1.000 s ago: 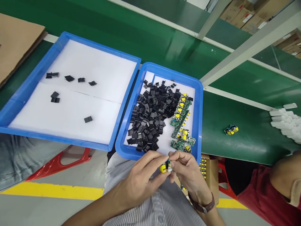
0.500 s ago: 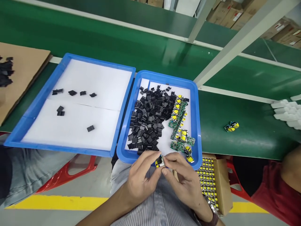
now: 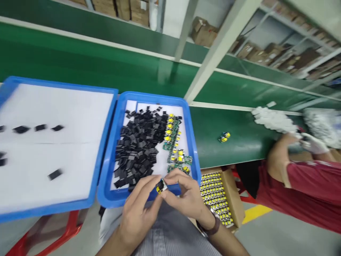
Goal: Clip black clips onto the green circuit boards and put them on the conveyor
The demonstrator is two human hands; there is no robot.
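Both my hands pinch one small circuit board (image 3: pixel 161 185) with a yellow part, held over my lap at the near rim of the small blue tray (image 3: pixel 106 193). My left hand (image 3: pixel 138 209) grips it from the left, my right hand (image 3: pixel 183 197) from the right, a watch on that wrist. The tray holds a heap of black clips (image 3: pixel 140 145) and a row of green boards with yellow parts (image 3: pixel 173 142).
A larger blue tray (image 3: pixel 53 208) with a white liner and a few black clips lies to the left. A lone board (image 3: pixel 224 137) sits on the green belt. A cardboard box of yellow parts (image 3: pixel 215 193) stands below. A person in red (image 3: pixel 293 185) works at the right beside white pieces (image 3: pixel 274 119).
The view has swung right and up, so both trays slid left and the neighbour's arm came into sight. My hands keep hold of the small board and have turned it slightly.
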